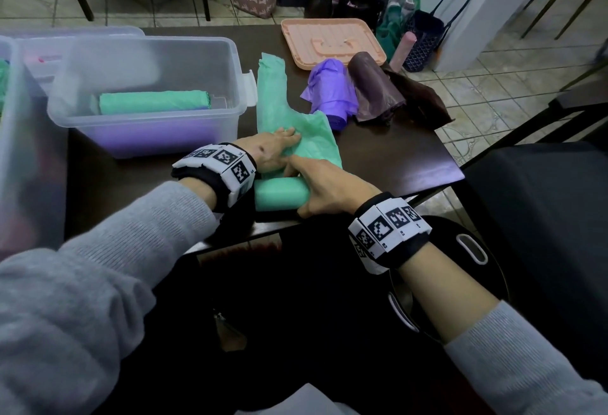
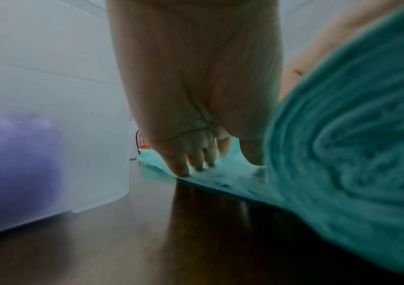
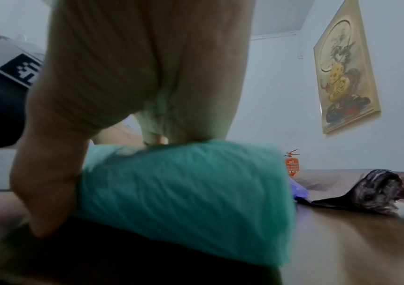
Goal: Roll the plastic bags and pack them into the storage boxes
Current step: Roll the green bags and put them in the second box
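A green plastic bag [image 1: 274, 99] lies flat on the dark table [image 1: 394, 158], and its near end is wound into a thick roll [image 1: 279, 196] at the front edge. My left hand [image 1: 276, 148] presses straight fingers [image 2: 179, 165] onto the flat sheet just beyond the roll [image 2: 354, 154]. My right hand [image 1: 329, 191] lies over the roll's right end, thumb [image 3: 44, 192] down its near side and palm on top of the roll [image 3: 184, 192]. The right fingertips are hidden behind it.
A clear storage box [image 1: 223, 52] at the left holds a green roll [image 1: 154, 102] over purple bags. Another clear box [image 1: 13, 151] stands at the far left. A purple bag [image 1: 332, 92], a dark brown roll [image 1: 375, 89] and a pink lid [image 1: 332, 43] lie at the back right.
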